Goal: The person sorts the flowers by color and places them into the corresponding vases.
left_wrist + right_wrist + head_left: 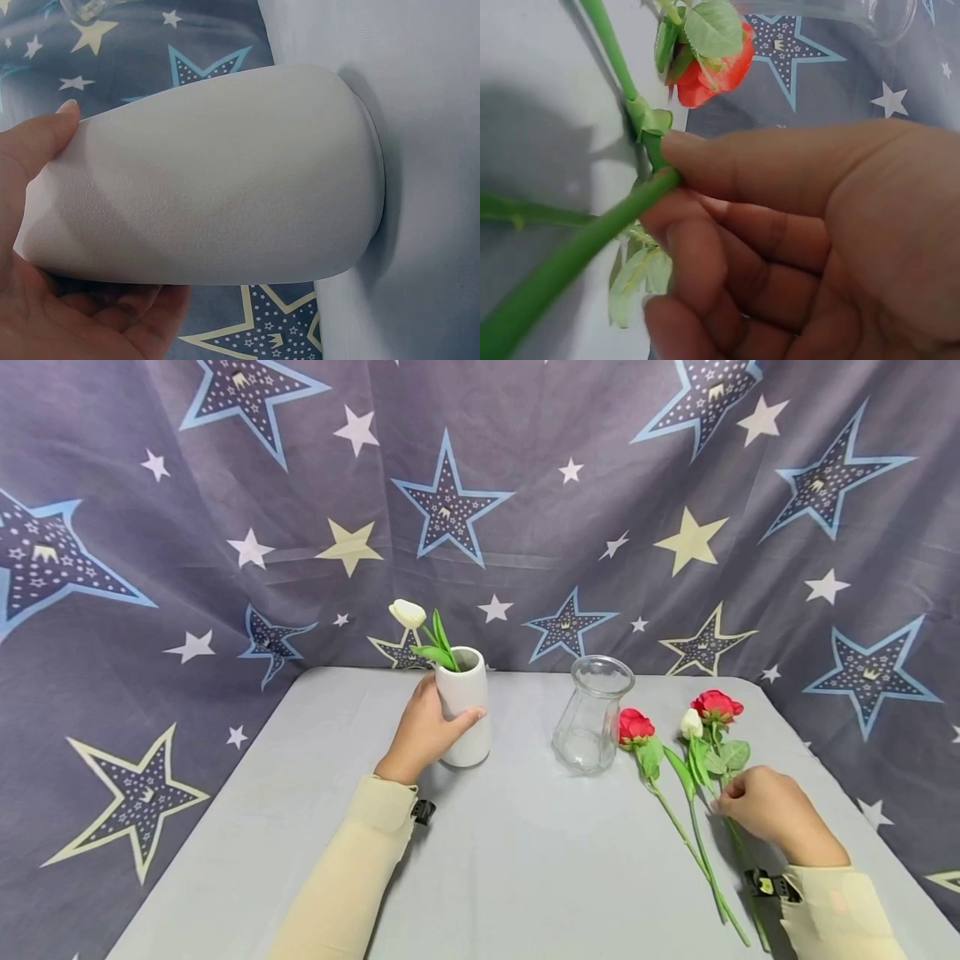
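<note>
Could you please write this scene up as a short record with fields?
left hand: holds the white vase
in white vase: a white tulip, leaning left
right hand: pinches a green stem; whose flower is unclear
glass vase: upright on the table, no flowers inside
right of glass vase: two red roses, a second white tulip
backdrop: star-patterned cloth

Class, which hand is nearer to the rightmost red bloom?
Right. The right hand pinches a green stem on the near side of that bloom; the left hand is well to its left, gripping the white vase.
</note>
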A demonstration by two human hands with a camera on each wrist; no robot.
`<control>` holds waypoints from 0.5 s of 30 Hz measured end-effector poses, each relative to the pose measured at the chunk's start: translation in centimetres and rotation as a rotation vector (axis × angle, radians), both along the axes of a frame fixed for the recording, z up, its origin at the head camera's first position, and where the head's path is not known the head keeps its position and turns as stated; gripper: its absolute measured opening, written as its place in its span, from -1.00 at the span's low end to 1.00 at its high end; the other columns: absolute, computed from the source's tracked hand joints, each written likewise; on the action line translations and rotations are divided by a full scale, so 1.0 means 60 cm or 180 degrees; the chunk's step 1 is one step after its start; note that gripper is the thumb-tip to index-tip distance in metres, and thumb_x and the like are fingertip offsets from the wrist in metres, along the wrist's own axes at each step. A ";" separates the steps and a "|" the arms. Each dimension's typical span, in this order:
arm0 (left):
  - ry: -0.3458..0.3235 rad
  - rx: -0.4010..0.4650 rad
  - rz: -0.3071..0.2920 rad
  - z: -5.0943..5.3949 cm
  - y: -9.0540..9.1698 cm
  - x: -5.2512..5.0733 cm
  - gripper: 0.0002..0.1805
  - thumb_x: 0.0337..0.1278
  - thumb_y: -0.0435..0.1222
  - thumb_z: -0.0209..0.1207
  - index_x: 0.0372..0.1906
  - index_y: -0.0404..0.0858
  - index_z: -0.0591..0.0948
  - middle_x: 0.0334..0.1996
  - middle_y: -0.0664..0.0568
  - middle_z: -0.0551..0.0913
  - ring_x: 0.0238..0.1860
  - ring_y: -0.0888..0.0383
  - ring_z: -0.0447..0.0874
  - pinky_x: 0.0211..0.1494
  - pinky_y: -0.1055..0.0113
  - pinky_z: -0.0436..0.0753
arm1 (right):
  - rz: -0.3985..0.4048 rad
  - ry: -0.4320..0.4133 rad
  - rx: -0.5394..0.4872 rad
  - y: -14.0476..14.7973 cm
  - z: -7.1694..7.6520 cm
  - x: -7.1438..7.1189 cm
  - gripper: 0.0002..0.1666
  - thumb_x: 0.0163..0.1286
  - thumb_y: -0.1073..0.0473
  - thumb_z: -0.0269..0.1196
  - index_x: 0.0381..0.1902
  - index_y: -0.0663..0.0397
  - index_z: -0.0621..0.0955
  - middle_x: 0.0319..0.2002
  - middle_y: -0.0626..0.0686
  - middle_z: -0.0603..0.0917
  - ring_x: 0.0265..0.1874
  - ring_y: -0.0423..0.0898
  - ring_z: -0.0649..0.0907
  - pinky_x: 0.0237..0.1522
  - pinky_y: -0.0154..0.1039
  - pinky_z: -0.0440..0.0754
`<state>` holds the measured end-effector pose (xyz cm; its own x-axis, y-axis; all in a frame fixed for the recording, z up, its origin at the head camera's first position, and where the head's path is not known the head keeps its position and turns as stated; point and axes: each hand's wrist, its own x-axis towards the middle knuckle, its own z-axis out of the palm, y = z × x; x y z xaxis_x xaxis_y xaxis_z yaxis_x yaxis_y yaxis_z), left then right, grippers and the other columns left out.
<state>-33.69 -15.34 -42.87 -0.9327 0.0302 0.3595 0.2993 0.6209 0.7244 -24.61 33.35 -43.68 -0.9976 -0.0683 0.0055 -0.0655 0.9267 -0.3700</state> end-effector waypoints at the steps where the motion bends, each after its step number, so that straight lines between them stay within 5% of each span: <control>1: -0.0005 -0.0001 0.0006 0.000 -0.001 0.001 0.03 0.10 0.12 0.46 0.52 -0.29 0.26 0.31 -0.21 0.46 0.25 -0.15 0.54 0.32 -0.15 0.53 | 0.0018 0.0053 0.0012 0.000 0.002 -0.001 -0.53 0.24 0.12 0.39 -0.77 -0.12 0.42 -0.74 -0.19 0.25 -0.69 -0.16 0.27 -0.57 -0.24 0.21; 7: -0.0049 -0.0009 0.0019 0.001 -0.002 0.002 0.03 0.11 0.12 0.46 0.53 -0.28 0.25 0.32 -0.20 0.45 0.26 -0.15 0.53 0.33 -0.14 0.53 | 0.0033 0.0178 0.0072 0.001 0.016 -0.001 -0.72 0.29 0.09 0.39 -0.61 -0.06 0.64 -0.63 -0.14 0.53 -0.60 -0.11 0.42 -0.49 -0.20 0.32; 15: -0.0046 -0.0024 0.0009 0.002 0.000 0.000 0.02 0.12 0.11 0.46 0.53 -0.27 0.25 0.31 -0.20 0.45 0.24 -0.14 0.54 0.31 -0.13 0.55 | -0.0009 0.0372 0.0112 -0.001 0.035 -0.003 -0.79 0.28 0.07 0.43 -0.52 -0.03 0.75 -0.55 -0.11 0.68 -0.55 -0.11 0.50 -0.46 -0.17 0.39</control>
<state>-33.67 -15.31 -42.74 -0.9378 0.0302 0.3458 0.2872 0.6272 0.7240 -24.79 33.29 -41.58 -0.9905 -0.0677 0.1194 -0.1037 0.9392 -0.3273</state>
